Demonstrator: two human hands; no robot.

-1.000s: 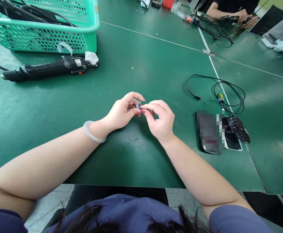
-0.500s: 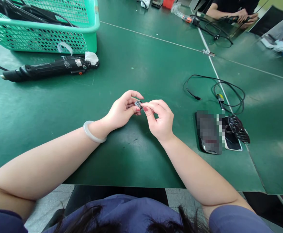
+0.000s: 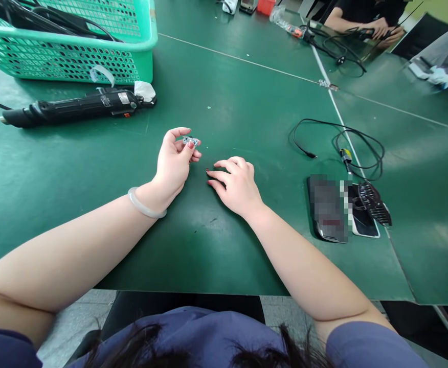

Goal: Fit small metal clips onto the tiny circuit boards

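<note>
Between thumb and fingers, my left hand (image 3: 173,157) pinches a small silvery-grey part (image 3: 189,140) with dark bits on it, held just above the green table. Its exact kind is too small to make out. My right hand (image 3: 237,185) is apart from it, low over the table to the right, fingers spread and slightly bent, with nothing visible in them. A pale bangle (image 3: 145,204) circles my left wrist.
A black electric screwdriver (image 3: 78,106) lies at the left, before a green basket (image 3: 74,56) holding black tools and cords. Two phones (image 3: 327,209), a hair claw clip (image 3: 375,203) and a coiled black cable (image 3: 362,135) lie right. Across the table, a person's hands (image 3: 383,30) hold a dark tool.
My left hand has moved left and away from me with the small part, turning it. My right hand has let go of the part, and its fingers have opened.
</note>
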